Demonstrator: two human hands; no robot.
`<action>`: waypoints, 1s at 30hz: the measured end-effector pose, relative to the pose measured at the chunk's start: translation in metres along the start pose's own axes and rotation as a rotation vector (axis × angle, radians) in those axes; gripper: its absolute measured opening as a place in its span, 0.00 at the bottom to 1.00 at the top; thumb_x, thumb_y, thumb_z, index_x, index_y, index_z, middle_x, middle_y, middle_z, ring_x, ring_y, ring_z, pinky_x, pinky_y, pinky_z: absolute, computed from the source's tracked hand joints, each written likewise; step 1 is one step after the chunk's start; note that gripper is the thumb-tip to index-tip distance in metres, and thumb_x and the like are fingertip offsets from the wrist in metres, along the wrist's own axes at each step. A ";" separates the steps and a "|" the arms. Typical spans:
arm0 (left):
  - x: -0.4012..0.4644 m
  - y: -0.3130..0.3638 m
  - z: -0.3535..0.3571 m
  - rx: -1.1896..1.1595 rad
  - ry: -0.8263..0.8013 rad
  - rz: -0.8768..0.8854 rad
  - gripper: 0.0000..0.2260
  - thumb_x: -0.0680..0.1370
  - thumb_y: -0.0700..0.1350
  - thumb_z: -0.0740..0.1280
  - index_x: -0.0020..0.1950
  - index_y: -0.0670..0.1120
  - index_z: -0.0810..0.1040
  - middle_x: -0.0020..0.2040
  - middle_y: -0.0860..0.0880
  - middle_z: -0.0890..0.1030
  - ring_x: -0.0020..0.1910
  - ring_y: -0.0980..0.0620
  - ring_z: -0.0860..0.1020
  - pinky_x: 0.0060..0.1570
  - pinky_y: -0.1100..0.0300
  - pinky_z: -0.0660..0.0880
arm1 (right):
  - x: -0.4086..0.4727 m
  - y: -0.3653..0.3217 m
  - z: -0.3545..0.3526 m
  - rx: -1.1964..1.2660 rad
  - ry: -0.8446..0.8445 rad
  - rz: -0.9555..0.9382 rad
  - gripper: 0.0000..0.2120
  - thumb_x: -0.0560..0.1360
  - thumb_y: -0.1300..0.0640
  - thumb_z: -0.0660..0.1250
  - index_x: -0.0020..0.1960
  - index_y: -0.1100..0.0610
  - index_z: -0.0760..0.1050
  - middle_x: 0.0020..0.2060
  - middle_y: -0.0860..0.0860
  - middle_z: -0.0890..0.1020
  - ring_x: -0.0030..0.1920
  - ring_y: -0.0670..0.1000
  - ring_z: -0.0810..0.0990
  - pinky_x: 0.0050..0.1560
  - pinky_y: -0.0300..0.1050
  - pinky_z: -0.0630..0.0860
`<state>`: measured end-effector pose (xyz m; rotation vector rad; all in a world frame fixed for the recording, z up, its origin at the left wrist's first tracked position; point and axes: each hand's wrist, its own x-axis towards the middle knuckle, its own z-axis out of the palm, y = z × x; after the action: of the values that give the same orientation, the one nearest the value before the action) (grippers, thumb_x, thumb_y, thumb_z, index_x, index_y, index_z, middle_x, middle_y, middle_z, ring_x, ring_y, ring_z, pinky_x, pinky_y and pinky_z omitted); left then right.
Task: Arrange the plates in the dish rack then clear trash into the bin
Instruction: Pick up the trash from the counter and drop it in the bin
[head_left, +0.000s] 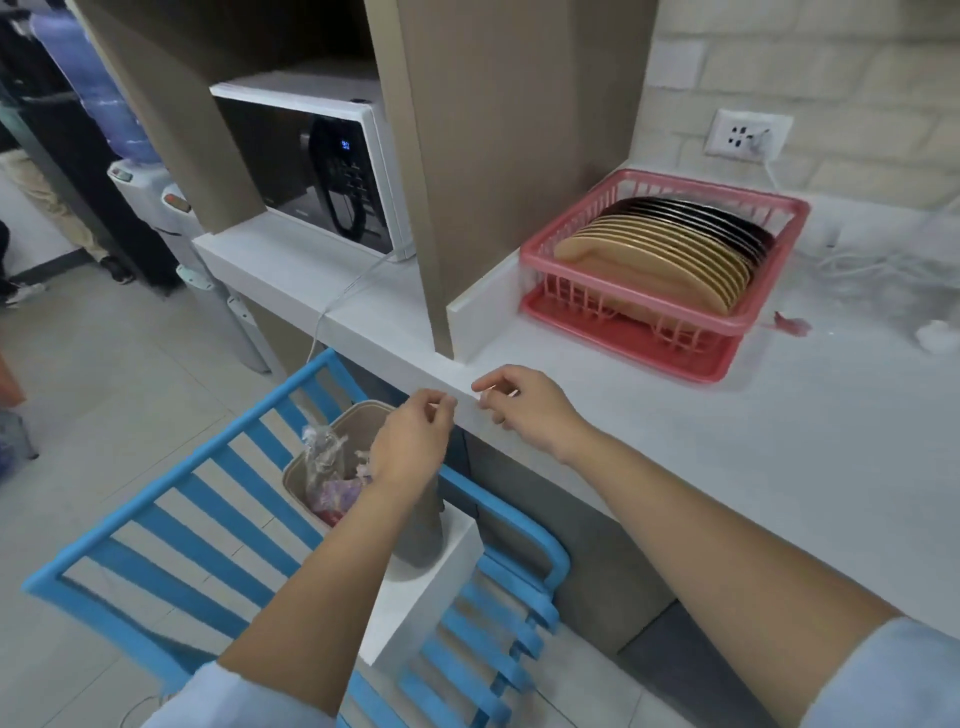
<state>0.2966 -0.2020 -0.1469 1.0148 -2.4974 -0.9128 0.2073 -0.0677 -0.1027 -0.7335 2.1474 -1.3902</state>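
A pink dish rack (537, 249) stands on the white counter (727, 441) and holds several upright plates (670, 249), tan in front and dark behind. A beige bin (296, 475) with plastic wrappers and scraps in it sits below the counter edge. My left hand (410, 441) hovers over the bin with its fingers curled loosely; nothing shows in it. My right hand (524, 410) rests at the counter's edge, pinching a thin small stick-like scrap (506, 392). A red scrap (789, 323) and a white crumpled piece (937, 335) lie on the counter to the right of the rack.
A blue slatted chair (171, 525) stands below me around the bin. A white microwave (311, 171) sits in a wooden shelf niche at left, its cord hanging over the edge. A water dispenser (156, 208) is farther left. A wall socket (748, 136) has a plug in it.
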 end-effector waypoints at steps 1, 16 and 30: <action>-0.005 0.018 0.005 -0.014 -0.017 0.028 0.12 0.81 0.59 0.58 0.56 0.55 0.76 0.42 0.58 0.80 0.42 0.54 0.80 0.46 0.50 0.80 | -0.009 0.002 -0.018 -0.003 0.024 -0.003 0.08 0.78 0.59 0.64 0.53 0.51 0.79 0.46 0.47 0.80 0.46 0.49 0.79 0.47 0.42 0.76; -0.107 0.227 0.125 -0.073 -0.274 0.306 0.14 0.80 0.59 0.58 0.58 0.54 0.77 0.52 0.56 0.81 0.48 0.53 0.78 0.39 0.58 0.71 | -0.144 0.085 -0.244 -0.038 0.313 0.089 0.08 0.77 0.59 0.64 0.52 0.50 0.80 0.46 0.42 0.79 0.47 0.44 0.78 0.44 0.35 0.72; -0.157 0.354 0.230 -0.062 -0.421 0.451 0.08 0.79 0.59 0.59 0.52 0.60 0.76 0.48 0.61 0.77 0.46 0.59 0.76 0.36 0.63 0.67 | -0.211 0.161 -0.374 -0.063 0.547 0.223 0.09 0.76 0.59 0.64 0.48 0.47 0.80 0.46 0.45 0.80 0.46 0.44 0.78 0.39 0.34 0.70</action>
<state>0.1133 0.2060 -0.0935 0.2237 -2.8336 -1.1301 0.0948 0.3768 -0.0904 -0.1229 2.5931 -1.5316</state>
